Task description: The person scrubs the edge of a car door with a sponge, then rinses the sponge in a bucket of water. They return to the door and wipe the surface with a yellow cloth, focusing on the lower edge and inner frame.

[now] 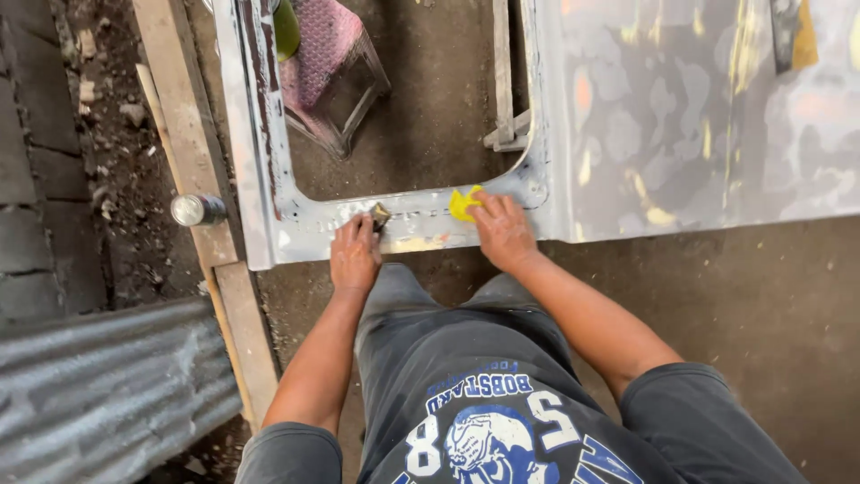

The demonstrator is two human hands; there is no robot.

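Right hand [503,231] pinches yellow pad [464,203] at its fingertips; left hand [355,251] grips small scraper [381,216], both on door panel [421,220].

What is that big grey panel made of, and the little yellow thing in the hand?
The panel looks like sheet metal: thin pressed edges, with dull grey primer and patches of yellowish filler sanded flat. The yellow thing under the right hand is probably a soft plastic spreader, smooth and bright, though it is mostly hidden. The left hand holds a small dark piece I cannot identify.
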